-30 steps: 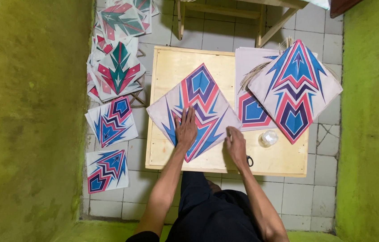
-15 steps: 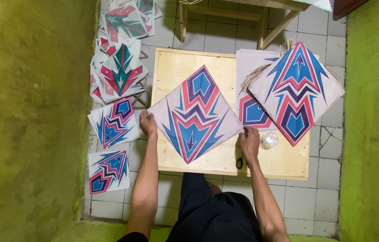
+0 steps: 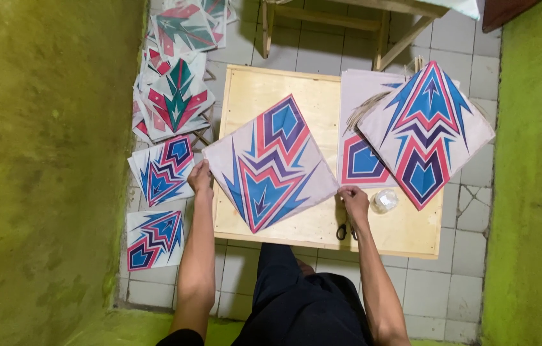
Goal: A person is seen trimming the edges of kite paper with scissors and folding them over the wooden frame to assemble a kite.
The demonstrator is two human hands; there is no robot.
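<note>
A diamond-shaped paper kite (image 3: 271, 163) with blue, red and purple arrow patterns lies across the left half of a small wooden table (image 3: 309, 227). My left hand (image 3: 200, 178) pinches its left corner at the table's left edge. My right hand (image 3: 353, 200) grips its right corner near the table's middle. Both forearms reach up from the bottom of the head view.
A second kite (image 3: 426, 131) rests on a stack of printed sheets (image 3: 362, 154) at the table's right. A small clear tape roll (image 3: 383, 200) and scissors (image 3: 342, 230) lie by my right hand. Several finished kites (image 3: 163, 168) cover the tiled floor at left. Green walls flank both sides; a wooden stool (image 3: 341, 22) stands behind.
My hands left the middle of the kite and spread out to its left and right corners. The kite has shifted slightly leftward over the table edge.
</note>
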